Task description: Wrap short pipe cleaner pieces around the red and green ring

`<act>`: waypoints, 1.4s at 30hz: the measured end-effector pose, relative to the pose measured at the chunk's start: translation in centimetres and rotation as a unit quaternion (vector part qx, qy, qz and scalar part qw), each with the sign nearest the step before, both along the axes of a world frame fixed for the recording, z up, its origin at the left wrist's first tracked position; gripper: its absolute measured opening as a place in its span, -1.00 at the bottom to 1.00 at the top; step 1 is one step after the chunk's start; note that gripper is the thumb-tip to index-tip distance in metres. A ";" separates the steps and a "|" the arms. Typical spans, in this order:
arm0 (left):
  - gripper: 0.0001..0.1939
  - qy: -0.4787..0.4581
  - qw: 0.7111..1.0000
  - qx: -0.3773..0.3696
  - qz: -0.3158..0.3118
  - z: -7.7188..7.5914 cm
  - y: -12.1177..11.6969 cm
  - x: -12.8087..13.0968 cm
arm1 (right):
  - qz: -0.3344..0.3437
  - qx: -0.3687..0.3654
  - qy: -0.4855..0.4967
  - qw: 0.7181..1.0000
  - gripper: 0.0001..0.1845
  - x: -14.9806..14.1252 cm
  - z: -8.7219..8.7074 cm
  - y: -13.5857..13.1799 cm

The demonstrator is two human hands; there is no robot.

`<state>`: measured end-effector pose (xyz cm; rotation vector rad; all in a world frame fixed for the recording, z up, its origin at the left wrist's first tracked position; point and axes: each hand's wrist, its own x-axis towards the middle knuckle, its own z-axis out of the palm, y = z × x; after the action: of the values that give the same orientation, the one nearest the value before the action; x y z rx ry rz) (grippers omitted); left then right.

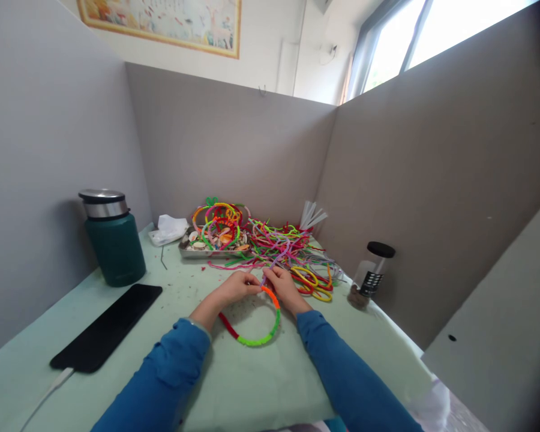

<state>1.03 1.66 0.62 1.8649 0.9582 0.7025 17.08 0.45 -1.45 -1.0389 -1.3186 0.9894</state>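
Observation:
My left hand (234,288) and my right hand (282,285) meet over the pale green table, both closed on a headband (256,329) wrapped in red, green and orange pipe cleaner. A purple pipe cleaner (276,259) runs up from between my fingers toward the pile behind. The hoop's lower arc curves back toward me and rests above the table. Both sleeves are blue.
A heap of coloured pipe cleaners (283,243) and a metal tray (186,251) of wrapped headbands lie behind my hands. A green flask (113,240) and a black phone (108,327) on a cable sit left. A dark-lidded jar (369,275) stands right. Grey partitions enclose the desk.

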 end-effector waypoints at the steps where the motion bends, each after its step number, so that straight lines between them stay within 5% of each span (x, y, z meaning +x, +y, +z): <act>1: -0.72 -0.002 1.000 0.009 -0.001 0.1 0.0 0.0 | -0.001 -0.002 0.004 1.000 -0.57 0.0 0.1 -0.1; 10: -0.76 -0.013 0.996 0.092 0.018 0.7 0.1 0.2 | -0.002 -0.028 0.024 0.999 -0.55 0.4 0.4 -0.2; 15: -0.73 -0.022 0.989 0.141 0.045 0.4 0.5 0.2 | 0.062 -0.064 0.029 0.996 -0.60 0.6 -0.3 0.2; 27: -0.69 -0.041 0.991 0.119 0.038 1.1 -0.1 0.3 | 0.138 -0.099 0.060 0.984 -0.76 0.6 -0.6 0.2; 32: -0.71 -0.057 0.990 0.114 0.057 1.6 -0.1 0.1 | 0.133 -0.110 0.024 0.985 -0.57 0.6 -0.3 0.0; 36: -0.72 -0.042 0.989 0.114 0.088 1.5 0.1 -0.1 | 0.089 -0.070 0.014 0.994 -0.48 0.8 0.2 -0.1; 42: -0.75 -0.008 0.993 0.105 0.059 0.1 1.0 -0.2 | 0.084 -0.001 -0.009 0.996 -0.65 0.5 1.0 -0.8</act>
<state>0.82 2.62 0.73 1.9921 1.0239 0.9194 17.55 -0.34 -0.41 -0.9520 -1.4388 1.1094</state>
